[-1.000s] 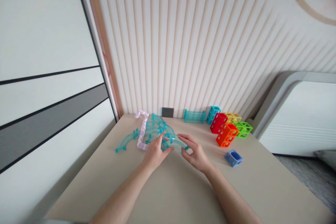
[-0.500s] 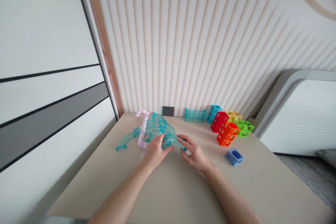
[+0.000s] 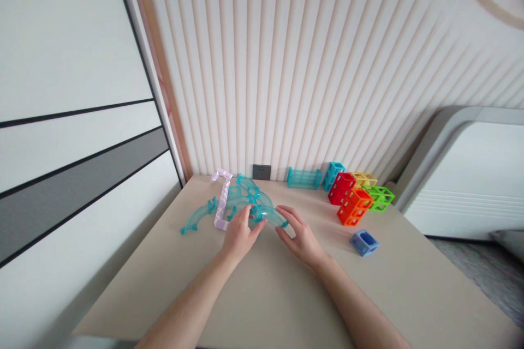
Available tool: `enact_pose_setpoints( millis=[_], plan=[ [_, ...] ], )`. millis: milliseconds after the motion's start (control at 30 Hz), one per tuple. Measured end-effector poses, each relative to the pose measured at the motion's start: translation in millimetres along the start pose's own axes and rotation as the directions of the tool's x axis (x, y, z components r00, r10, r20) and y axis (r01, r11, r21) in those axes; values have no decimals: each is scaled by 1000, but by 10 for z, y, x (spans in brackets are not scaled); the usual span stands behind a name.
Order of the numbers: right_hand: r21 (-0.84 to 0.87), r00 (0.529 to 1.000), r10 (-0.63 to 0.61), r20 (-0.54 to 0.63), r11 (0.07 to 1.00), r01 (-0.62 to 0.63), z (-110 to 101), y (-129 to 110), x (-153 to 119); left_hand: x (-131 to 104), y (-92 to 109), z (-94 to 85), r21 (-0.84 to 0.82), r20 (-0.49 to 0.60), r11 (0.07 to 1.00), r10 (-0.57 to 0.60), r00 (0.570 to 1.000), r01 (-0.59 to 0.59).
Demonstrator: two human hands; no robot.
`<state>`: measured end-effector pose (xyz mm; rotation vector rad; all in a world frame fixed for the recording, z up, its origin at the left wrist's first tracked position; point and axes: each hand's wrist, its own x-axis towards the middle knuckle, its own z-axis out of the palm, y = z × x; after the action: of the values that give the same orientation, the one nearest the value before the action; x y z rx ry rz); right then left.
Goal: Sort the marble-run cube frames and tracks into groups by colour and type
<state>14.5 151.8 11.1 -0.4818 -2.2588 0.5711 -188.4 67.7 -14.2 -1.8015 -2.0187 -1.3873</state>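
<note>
A clear teal curved track piece (image 3: 270,215), like a toy marble-run section, spans the gap between my hands over the front of a pile. My left hand (image 3: 242,232) grips its left end between thumb and fingers. At its right end, my right hand (image 3: 302,235) holds the piece with thumb below and fingers above. Behind lie more teal curved tracks (image 3: 246,184), overlapping and partly hidden by the held one. Close to my left hand's far side stands a lilac patterned angled strip (image 3: 223,202). Another teal curved track (image 3: 199,214) lies farther left.
On the table's right side are red (image 3: 341,188), orange (image 3: 354,207), green (image 3: 380,198), yellow (image 3: 363,179) and teal (image 3: 333,176) open-frame blocks. Nearer is a blue block with a round hole (image 3: 365,242). A straight teal piece (image 3: 304,178) stands by the ribbed wall, beside a dark socket (image 3: 261,172).
The curved track between my hands has shifted and turned so its arc shows more clearly. My right hand's fingers have drawn in around its right end.
</note>
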Motion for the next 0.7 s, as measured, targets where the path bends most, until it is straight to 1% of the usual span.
enact_pose_setpoints(
  millis=[100, 167, 233, 400, 567, 700],
  plan=[
    [7, 984, 142, -105, 990, -142, 64, 32, -4, 16, 9, -14, -19, -68, 997, -70, 995, 68],
    [31, 965, 223, -139, 975, -221, 120, 68, -11, 27, 20, -24, -40, -98, 995, -90, 991, 86],
    [63, 947, 277, -165, 961, -270, 176, 95, -18, 34, 35, -33, -54, -114, 994, -97, 989, 92],
    [156, 909, 340, -240, 938, -310, 276, 79, -17, 34, 73, -35, -106, -124, 986, -142, 982, 129],
    [273, 863, 412, -292, 901, -338, 316, 60, -3, 29, 103, -7, -193, -114, 964, -208, 971, 184],
    [268, 849, 425, -313, 897, -350, 314, 84, -12, 39, 127, 10, -290, -75, 928, -267, 961, 235]
  ],
)
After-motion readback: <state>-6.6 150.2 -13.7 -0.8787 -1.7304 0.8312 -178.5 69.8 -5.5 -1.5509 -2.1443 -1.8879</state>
